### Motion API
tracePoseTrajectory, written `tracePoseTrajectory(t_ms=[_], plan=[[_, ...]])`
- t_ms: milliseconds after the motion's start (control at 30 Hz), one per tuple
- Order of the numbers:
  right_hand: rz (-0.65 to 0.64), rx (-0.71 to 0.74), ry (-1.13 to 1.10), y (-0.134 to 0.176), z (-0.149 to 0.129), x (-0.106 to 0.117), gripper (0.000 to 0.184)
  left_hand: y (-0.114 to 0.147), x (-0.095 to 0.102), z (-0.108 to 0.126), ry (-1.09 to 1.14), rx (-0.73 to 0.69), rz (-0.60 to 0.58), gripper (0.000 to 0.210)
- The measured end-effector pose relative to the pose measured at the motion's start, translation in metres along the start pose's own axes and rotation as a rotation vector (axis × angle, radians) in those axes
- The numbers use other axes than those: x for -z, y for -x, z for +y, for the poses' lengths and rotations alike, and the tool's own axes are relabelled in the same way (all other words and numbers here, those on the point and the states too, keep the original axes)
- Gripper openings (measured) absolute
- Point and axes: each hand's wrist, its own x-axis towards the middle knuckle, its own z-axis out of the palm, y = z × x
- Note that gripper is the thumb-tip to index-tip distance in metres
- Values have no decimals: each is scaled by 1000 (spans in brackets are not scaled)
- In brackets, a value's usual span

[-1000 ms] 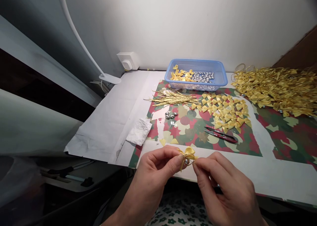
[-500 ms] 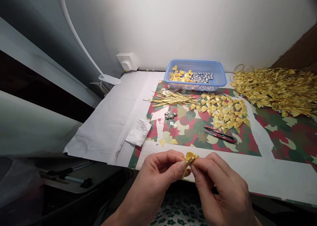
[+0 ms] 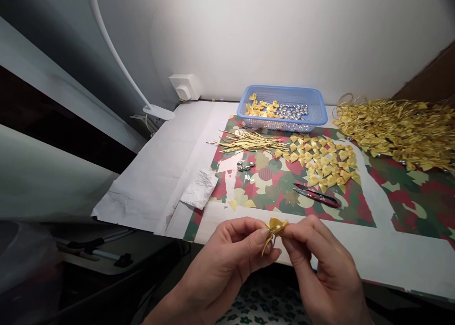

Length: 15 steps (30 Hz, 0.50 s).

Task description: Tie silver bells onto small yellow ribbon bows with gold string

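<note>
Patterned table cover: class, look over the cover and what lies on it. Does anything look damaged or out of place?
Yes. The patterned cover is torn: white gaps show near the silver bells and right of the red snips. A crumpled white paper lies at its left edge. Both hands pinch one yellow bow.

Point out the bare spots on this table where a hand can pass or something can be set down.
Free: the white paper left of the crumpled tissue, and the white strip in front of the snips. Smaller: the patterned sheet between bells and snips. Crowded: loose bows, gold strips, blue basket, and the big ribbon pile at right.
</note>
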Motion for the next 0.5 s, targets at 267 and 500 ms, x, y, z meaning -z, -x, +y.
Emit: tracePoseTrajectory(t_ms=[267,500], plan=[[-56,-9,-12,-3,6,3,17,-1,2,0,27,45,2,9],[-54,-29,-9,-3,7,4,14,-1,4,2,26,46,-21,10]])
